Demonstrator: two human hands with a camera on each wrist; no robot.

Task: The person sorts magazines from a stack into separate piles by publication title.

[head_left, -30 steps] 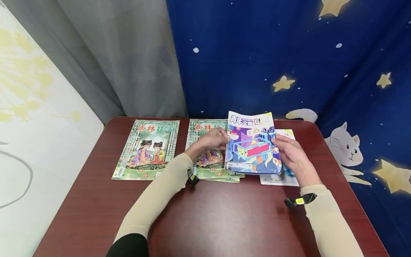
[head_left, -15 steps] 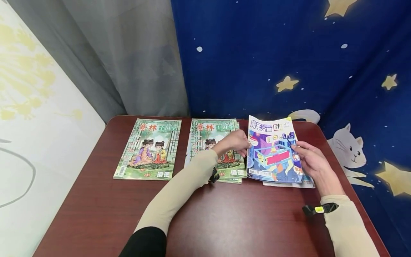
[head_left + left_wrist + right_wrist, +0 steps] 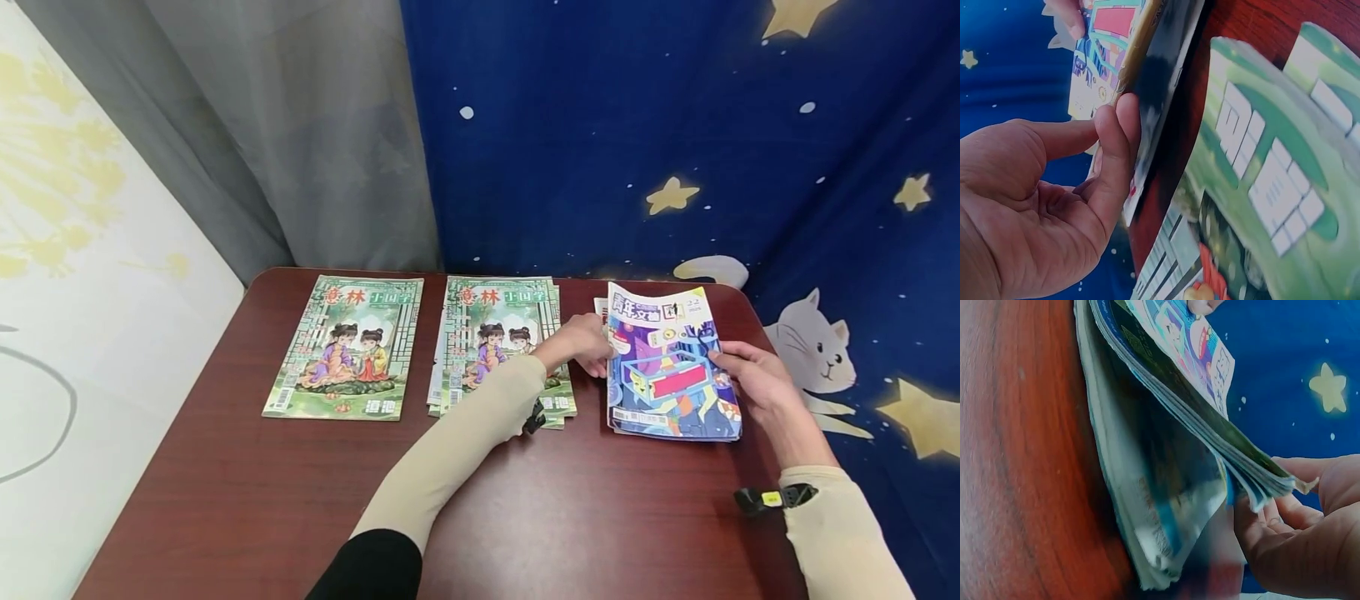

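A magazine with a purple and blue cover (image 3: 667, 383) is held between both hands at the table's right side. My left hand (image 3: 587, 343) pinches its left edge; the left wrist view shows thumb and fingers of that hand (image 3: 1054, 187) at the spine. At the right edge my right hand (image 3: 765, 387) grips the magazine, whose loose page edges (image 3: 1204, 434) hang apart in the right wrist view. Another magazine (image 3: 1122, 462) lies beneath it, mostly covered; a strip of that lower magazine (image 3: 602, 308) shows at the upper left.
A green magazine (image 3: 341, 350) lies at the table's left. Beside it is a stack of magazines (image 3: 498, 308) with the same green cover, slightly fanned out. The dark red table (image 3: 247, 500) backs onto grey and blue curtains (image 3: 562, 150).
Both hands have carried the purple and blue magazine to the right and toward the near side. It has come down over the lower magazine, leaving the green stack more exposed.
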